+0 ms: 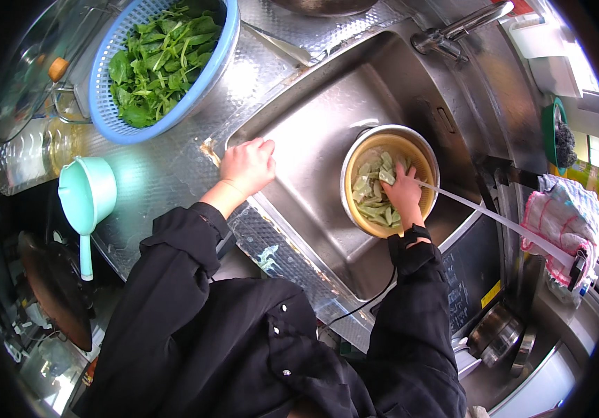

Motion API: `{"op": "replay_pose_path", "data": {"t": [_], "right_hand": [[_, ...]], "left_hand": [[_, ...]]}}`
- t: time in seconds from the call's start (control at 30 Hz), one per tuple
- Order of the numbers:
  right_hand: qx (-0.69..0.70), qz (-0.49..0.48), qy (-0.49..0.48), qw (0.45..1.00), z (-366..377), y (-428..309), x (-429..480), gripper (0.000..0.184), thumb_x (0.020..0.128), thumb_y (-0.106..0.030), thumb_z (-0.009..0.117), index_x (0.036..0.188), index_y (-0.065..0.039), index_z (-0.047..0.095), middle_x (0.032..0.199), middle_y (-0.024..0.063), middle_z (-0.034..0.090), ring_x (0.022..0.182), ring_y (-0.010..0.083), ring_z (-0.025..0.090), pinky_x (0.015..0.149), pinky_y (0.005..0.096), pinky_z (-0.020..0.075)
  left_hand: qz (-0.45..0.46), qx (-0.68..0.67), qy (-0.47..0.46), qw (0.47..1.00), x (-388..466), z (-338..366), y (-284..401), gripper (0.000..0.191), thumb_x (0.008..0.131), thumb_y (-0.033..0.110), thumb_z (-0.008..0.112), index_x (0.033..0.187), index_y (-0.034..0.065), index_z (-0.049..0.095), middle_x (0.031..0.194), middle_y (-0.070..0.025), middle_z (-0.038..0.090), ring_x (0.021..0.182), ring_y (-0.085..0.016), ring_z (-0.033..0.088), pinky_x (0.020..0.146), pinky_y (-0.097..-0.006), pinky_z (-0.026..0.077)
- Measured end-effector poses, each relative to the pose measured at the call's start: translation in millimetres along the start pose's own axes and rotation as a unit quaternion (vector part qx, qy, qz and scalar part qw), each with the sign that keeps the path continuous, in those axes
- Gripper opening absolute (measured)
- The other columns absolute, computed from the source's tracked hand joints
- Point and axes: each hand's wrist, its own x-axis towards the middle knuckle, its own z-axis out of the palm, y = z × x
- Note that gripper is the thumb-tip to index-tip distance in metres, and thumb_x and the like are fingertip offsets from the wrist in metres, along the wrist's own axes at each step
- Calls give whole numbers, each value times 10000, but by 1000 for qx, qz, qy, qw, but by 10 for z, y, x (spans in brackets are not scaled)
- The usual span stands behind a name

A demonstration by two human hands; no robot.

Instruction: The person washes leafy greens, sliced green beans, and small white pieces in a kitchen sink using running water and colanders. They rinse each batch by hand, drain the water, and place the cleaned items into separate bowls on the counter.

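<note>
My right hand [405,193] reaches into a yellow plastic strainer basket [427,201], its fingers spread among cut pale-green vegetable pieces [375,188]. The basket sits inside a round stainless steel bowl [345,180] on the floor of the steel sink [310,157]. A pale narrow band, apparently a stream of water [498,217], runs from a black fitting [577,269] at the right to the basket by my right hand. My left hand [249,166] rests at the sink's left edge with curled fingers. Its palm is hidden, so I cannot tell whether it grips the rim.
A blue plastic basket [166,128] of leafy greens [169,62] stands on the steel counter. Left of it are a mint-green dipper [102,180] and an oil bottle [33,157]. A chrome faucet [451,34] rises behind the sink; cloths [560,219] hang at the right.
</note>
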Motion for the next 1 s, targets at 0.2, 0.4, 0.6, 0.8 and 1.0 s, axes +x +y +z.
{"op": "replay_pose_path", "data": {"t": [0.2,0.4,0.6,0.8,1.0], "right_hand": [[128,54,-105,985,138,38,-306,620,768,-444,589,1212,-37,441,993,299,593,902,431,594,806,474,480],[216,-114,-52,968,0,-242,-525,579,718,-334,645,1266,-233,490,1287,246,413,1114,411,469,919,476,420],[-37,-166,20,985,-119,-525,-139,787,665,-511,668,1360,-340,342,1490,129,147,1366,402,76,944,741,160],[-21,-60,17,998,-159,-303,112,746,683,-507,660,1329,-243,398,1422,165,275,1308,415,212,948,608,319],[90,50,-13,995,-11,109,-19,594,756,-471,595,1176,-60,510,1043,250,601,925,423,590,801,463,480]], "left_hand": [[-6,0,-31,999,4,-35,14,85,745,182,534,749,101,559,759,-76,588,716,-273,623,623,-403,514],[-4,3,-30,1000,7,-46,31,83,749,182,530,744,104,559,761,-73,590,716,-273,623,623,-402,514],[-6,1,-24,1000,1,-23,21,76,745,177,535,732,104,554,752,-72,587,703,-275,620,612,-405,511],[11,-4,20,1000,-3,12,-16,29,739,148,558,728,125,545,690,-58,562,648,-278,599,560,-409,482],[6,-4,16,1000,-2,13,-5,37,743,156,561,728,127,544,693,-55,561,654,-274,601,565,-403,487]]}}
